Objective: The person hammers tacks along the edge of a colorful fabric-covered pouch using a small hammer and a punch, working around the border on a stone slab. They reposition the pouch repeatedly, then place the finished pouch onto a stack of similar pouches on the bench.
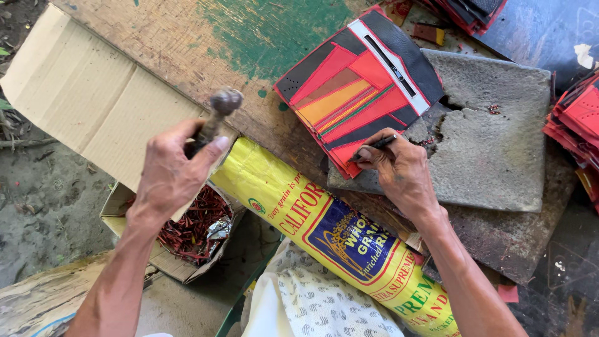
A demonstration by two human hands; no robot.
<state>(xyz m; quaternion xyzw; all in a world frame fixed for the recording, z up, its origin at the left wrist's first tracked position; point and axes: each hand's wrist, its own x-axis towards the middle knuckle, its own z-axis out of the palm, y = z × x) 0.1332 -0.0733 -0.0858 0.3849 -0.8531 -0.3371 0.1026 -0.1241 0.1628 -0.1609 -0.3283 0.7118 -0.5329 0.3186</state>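
Wallet (359, 81), punch (379, 143), raised hammer (215, 118)

Bright daylight falls from above on a worn wooden desk (187, 43), its top scratched and smeared with patches of flaking green paint (274, 31). A flattened sheet of brown corrugated cardboard (81, 93) lies over the desk's left part and hangs past its edge. Beyond that edge is a floor of bare grey earth (43, 200) with dry twigs and scraps. On the right of the desk rests a cracked grey stone slab (493, 137), chipped near its middle. At the lower left corner lies a pale weathered wooden plank (37, 299).
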